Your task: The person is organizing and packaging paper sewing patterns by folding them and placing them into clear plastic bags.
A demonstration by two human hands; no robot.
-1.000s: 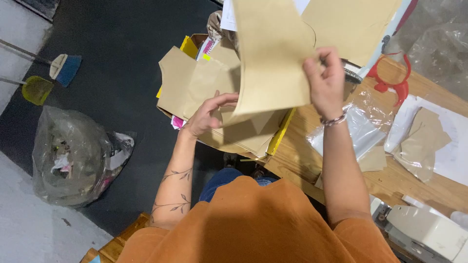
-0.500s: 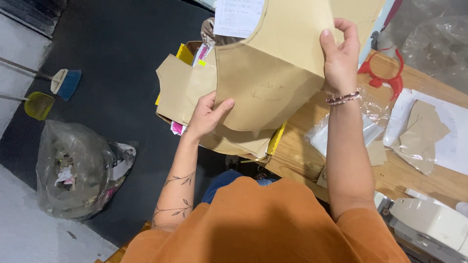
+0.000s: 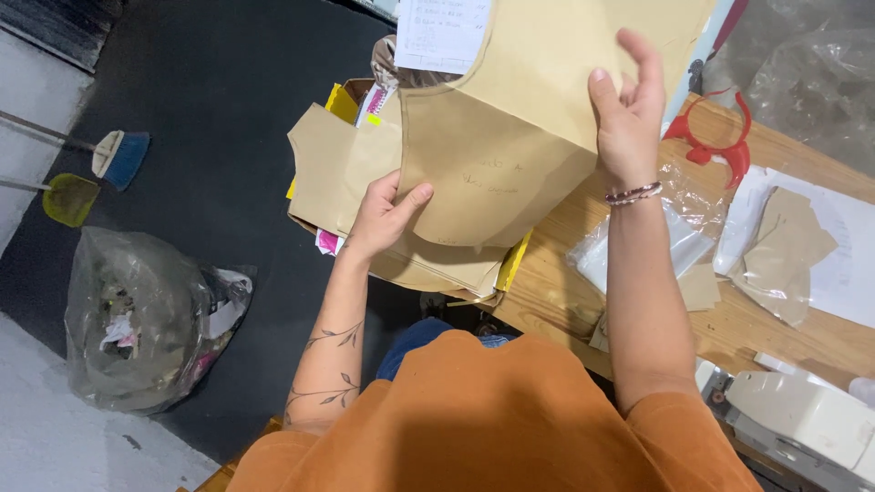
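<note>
fingers (image 3: 629, 77) pinching brown pattern sheet (image 3: 510, 155), top edge

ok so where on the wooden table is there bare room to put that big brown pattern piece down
Little bare wood: a strip of table between the pattern stack and the clear bags, and the near edge before the white machine. Beyond, the red ring, white paper and brown scraps crowd it.

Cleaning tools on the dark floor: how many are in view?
2. A blue-bristled broom lies at the left edge, and a yellow dustpan just below it, above the clear rubbish bag. Their handles run out of frame.
</note>
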